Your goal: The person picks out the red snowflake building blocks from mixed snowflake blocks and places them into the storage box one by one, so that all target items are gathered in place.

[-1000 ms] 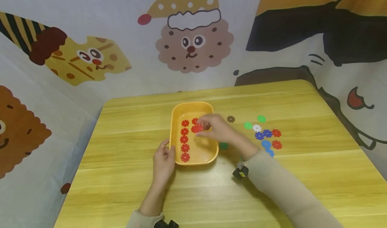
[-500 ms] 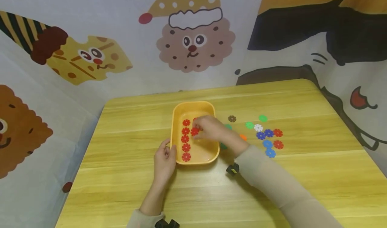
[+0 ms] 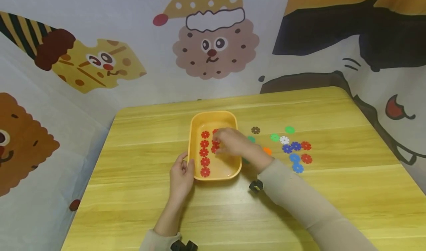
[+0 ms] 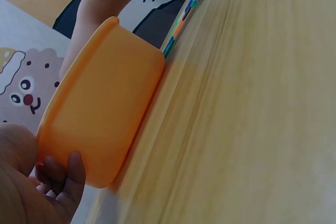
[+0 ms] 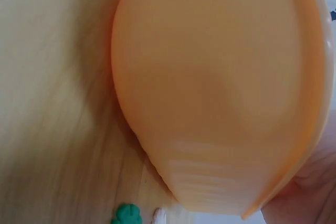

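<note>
A yellow-orange plastic tray [image 3: 226, 167] stands on the table. My left hand [image 3: 181, 178] grips its near left side, and in the left wrist view the thumb lies at the rim with fingers against the outer wall [image 4: 105, 103]. Inside, a column of red snowflake discs [image 3: 204, 152] lies along the left. My right hand [image 3: 231, 141] reaches over the tray's right side, pinching a red snowflake disc [image 3: 215, 149] low over the second column; the fingers partly cover the discs there. The right wrist view shows mostly the tray's outside [image 5: 210, 77], hiding the fingertips.
Right of the tray lie loose snowflake discs: brown [image 3: 255, 130], white [image 3: 284, 140], orange [image 3: 267, 151], and several green, blue and red ones [image 3: 306, 158]. A cartoon-printed cloth [image 3: 133, 91] hangs behind the wooden table [image 3: 143, 140].
My right hand has lowered into the tray, carrying the red disc slightly toward the near side of the second column. My left hand keeps its grip on the tray.
</note>
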Action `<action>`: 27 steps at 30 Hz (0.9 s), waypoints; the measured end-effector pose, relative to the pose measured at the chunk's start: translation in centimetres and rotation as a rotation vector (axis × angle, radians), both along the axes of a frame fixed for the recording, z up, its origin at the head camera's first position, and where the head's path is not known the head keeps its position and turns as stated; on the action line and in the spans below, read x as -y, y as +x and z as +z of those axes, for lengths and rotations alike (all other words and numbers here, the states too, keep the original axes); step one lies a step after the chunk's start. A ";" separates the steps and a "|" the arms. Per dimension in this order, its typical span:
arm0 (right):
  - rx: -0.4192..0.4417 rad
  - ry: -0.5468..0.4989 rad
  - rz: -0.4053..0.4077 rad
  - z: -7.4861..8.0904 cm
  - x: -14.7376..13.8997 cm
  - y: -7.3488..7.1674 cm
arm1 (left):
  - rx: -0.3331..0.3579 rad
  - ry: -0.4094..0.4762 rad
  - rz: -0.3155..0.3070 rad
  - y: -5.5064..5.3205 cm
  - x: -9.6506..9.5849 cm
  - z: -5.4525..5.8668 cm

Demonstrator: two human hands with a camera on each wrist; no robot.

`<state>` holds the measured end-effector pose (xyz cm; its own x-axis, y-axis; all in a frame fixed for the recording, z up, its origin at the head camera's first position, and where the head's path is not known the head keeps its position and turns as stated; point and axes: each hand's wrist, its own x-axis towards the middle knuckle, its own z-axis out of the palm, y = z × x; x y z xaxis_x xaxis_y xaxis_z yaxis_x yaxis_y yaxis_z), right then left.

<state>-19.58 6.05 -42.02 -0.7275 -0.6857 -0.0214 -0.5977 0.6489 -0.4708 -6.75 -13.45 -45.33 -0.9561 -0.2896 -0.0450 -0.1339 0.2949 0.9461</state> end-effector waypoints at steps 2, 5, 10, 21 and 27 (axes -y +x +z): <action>0.006 -0.026 0.012 0.0 -0.1 -0.1 | -0.004 -0.003 0.001 0.0 0.0 0.0; 0.012 -0.068 0.032 -0.1 -0.3 -0.2 | -0.010 -0.010 0.000 -0.1 0.0 -0.1; 0.037 -0.203 0.040 0.0 -1.0 -0.2 | -0.011 -0.011 -0.006 -0.1 0.0 -0.1; 0.049 -0.280 0.105 0.8 -1.4 0.1 | -0.003 -0.016 0.002 -0.1 0.1 0.0; 0.132 0.000 0.151 1.2 0.7 1.0 | -0.012 -0.012 -0.003 0.0 -0.1 -0.1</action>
